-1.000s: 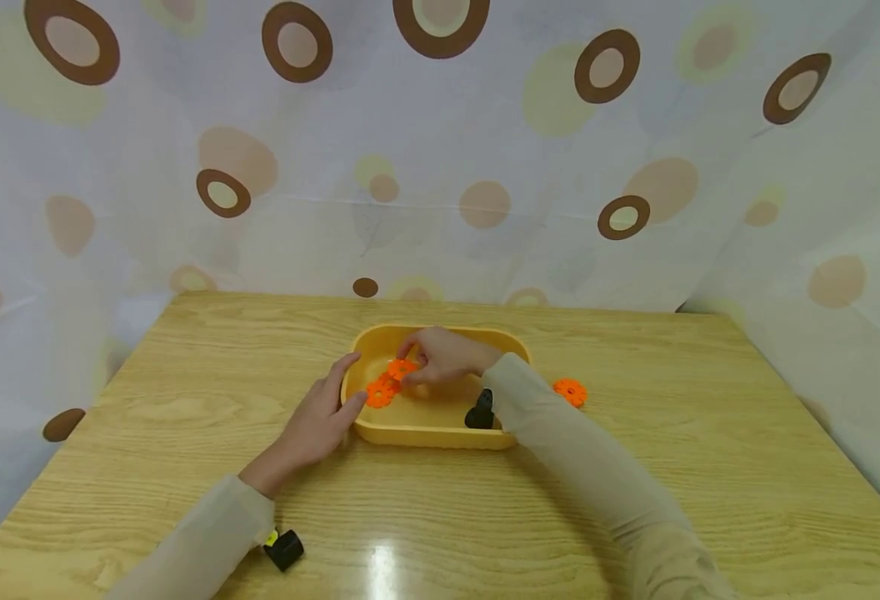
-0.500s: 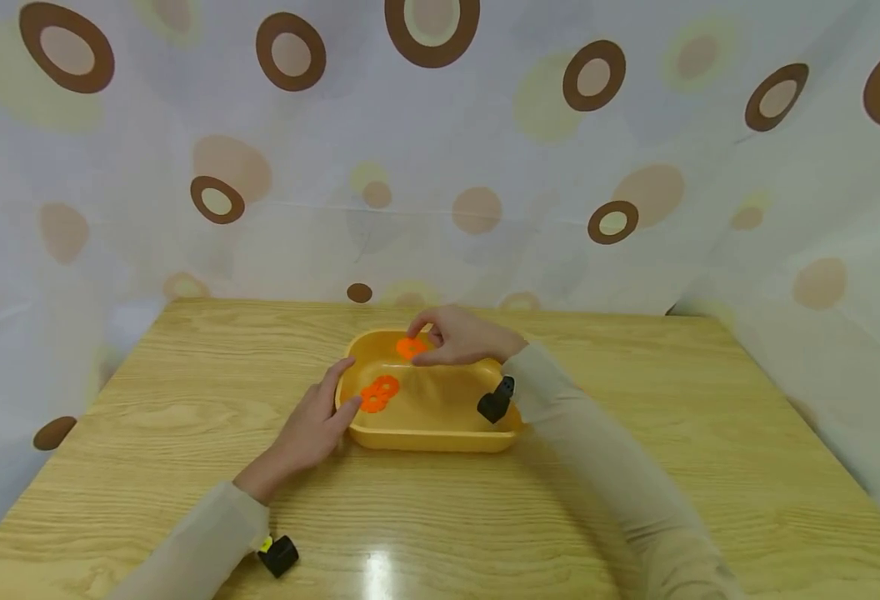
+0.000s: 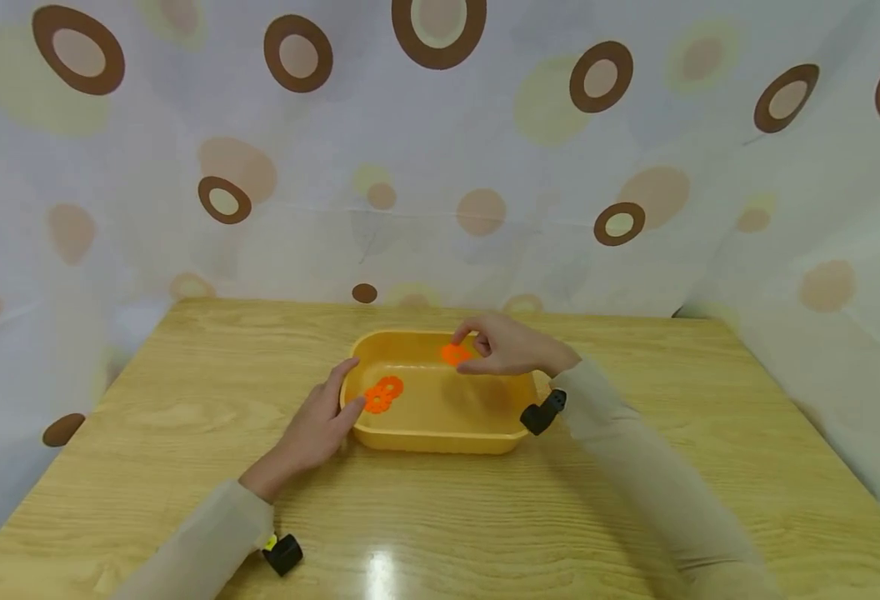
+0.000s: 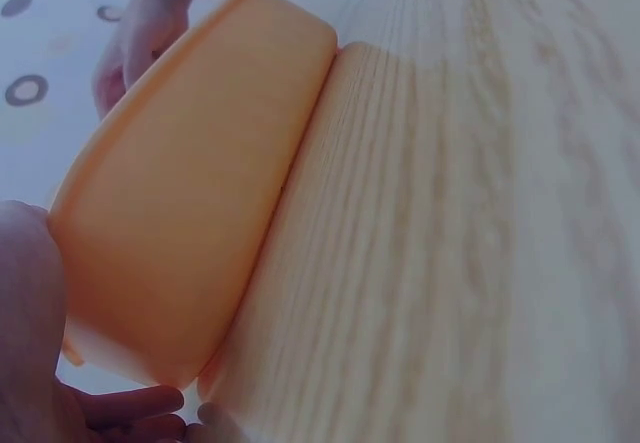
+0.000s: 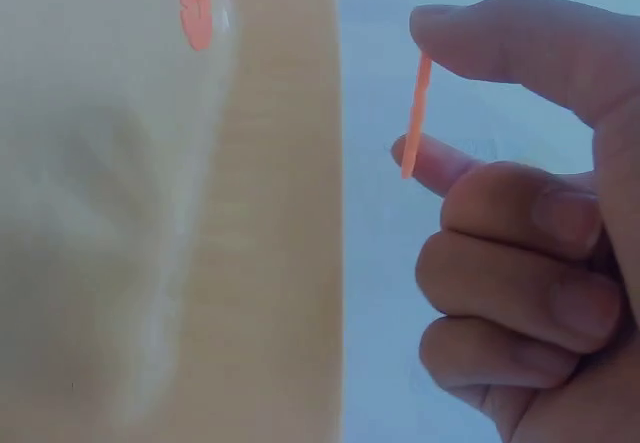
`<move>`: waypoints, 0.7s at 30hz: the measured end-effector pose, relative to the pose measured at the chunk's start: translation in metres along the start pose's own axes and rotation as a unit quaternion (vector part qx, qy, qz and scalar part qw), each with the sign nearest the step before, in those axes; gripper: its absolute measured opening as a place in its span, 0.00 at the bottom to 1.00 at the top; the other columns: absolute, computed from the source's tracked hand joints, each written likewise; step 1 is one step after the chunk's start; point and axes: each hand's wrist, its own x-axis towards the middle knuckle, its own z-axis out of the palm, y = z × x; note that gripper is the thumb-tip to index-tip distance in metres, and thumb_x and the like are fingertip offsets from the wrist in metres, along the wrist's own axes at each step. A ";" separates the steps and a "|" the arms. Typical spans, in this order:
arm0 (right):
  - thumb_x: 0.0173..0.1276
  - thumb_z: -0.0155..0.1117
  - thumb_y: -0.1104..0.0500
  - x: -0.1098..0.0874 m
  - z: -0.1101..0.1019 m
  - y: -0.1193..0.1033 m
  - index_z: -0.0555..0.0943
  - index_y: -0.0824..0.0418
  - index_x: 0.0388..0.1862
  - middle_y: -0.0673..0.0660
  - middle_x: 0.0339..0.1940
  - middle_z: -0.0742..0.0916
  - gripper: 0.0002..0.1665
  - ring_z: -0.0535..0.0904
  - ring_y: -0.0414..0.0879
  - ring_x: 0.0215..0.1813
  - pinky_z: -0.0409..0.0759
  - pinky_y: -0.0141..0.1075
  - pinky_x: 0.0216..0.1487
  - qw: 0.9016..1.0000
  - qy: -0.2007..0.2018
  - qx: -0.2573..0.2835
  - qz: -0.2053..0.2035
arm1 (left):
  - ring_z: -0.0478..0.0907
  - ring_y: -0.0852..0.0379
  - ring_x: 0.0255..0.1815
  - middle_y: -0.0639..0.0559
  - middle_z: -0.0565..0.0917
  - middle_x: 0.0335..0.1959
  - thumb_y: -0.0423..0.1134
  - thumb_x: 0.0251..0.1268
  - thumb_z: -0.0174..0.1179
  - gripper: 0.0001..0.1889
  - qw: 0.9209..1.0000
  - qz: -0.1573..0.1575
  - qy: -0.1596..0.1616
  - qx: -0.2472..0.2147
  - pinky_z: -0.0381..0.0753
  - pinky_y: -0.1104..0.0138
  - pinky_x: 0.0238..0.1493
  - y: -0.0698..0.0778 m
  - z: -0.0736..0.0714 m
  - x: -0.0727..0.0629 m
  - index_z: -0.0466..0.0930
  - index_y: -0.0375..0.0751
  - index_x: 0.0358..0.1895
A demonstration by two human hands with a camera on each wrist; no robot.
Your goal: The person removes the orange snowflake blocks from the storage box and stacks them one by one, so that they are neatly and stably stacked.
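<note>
My right hand (image 3: 511,346) pinches an orange notched plastic disc (image 3: 452,355) between thumb and forefinger, over the far right part of a yellow plastic tray (image 3: 440,442). Seen edge-on in the right wrist view, that thin disc (image 5: 415,113) has the other fingers curled below it, apart from it. At the tray's left end, my left hand (image 3: 316,427) holds the wall, thumb at the rim; the left wrist view has its fingers (image 4: 135,405) by the tray's lower edge. Two overlapping orange discs (image 3: 382,395) lie inside the tray, near the left thumb.
The tray stands on a wood-grain table (image 3: 410,517). A patterned curtain (image 3: 410,167) hangs behind and at both sides. Black wrist cameras are worn at the left cuff (image 3: 282,554) and the right cuff (image 3: 543,412).
My right hand has lifted one orange disc away from the two others and carried it to the right. The left hand has kept its hold on the tray.
</note>
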 end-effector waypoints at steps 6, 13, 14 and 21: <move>0.65 0.66 0.54 -0.025 -0.007 0.003 0.77 0.65 0.56 0.44 0.12 0.65 0.24 0.57 0.36 0.16 0.71 0.32 0.35 1.000 0.019 0.004 0.011 | 0.70 0.37 0.59 0.32 0.71 0.64 0.45 0.74 0.47 0.30 1.000 0.005 -0.001 -0.007 0.67 0.42 0.61 -0.001 0.000 0.001 0.51 0.42 0.74; 0.66 0.66 0.57 -0.053 -0.005 0.017 0.76 0.65 0.55 0.43 0.12 0.63 0.22 0.54 0.33 0.15 0.71 0.31 0.36 0.998 0.055 0.020 0.015 | 0.70 0.36 0.60 0.32 0.70 0.65 0.46 0.74 0.46 0.30 1.000 -0.003 -0.007 -0.003 0.67 0.42 0.61 -0.002 0.002 0.000 0.51 0.43 0.75; 0.66 0.66 0.57 -0.057 -0.004 0.019 0.76 0.65 0.55 0.43 0.12 0.63 0.21 0.54 0.33 0.15 0.72 0.31 0.38 0.998 0.061 0.024 0.015 | 0.70 0.36 0.61 0.32 0.70 0.65 0.46 0.74 0.46 0.30 1.000 -0.003 -0.007 -0.004 0.67 0.42 0.61 -0.001 0.002 0.000 0.51 0.43 0.75; 0.66 0.66 0.59 -0.079 -0.001 0.029 0.76 0.64 0.54 0.43 0.13 0.61 0.20 0.53 0.34 0.15 0.71 0.31 0.32 0.993 0.092 0.062 0.032 | 0.69 0.36 0.62 0.31 0.69 0.66 0.45 0.74 0.47 0.30 1.000 0.003 -0.004 -0.012 0.66 0.42 0.63 0.000 0.000 0.001 0.51 0.42 0.75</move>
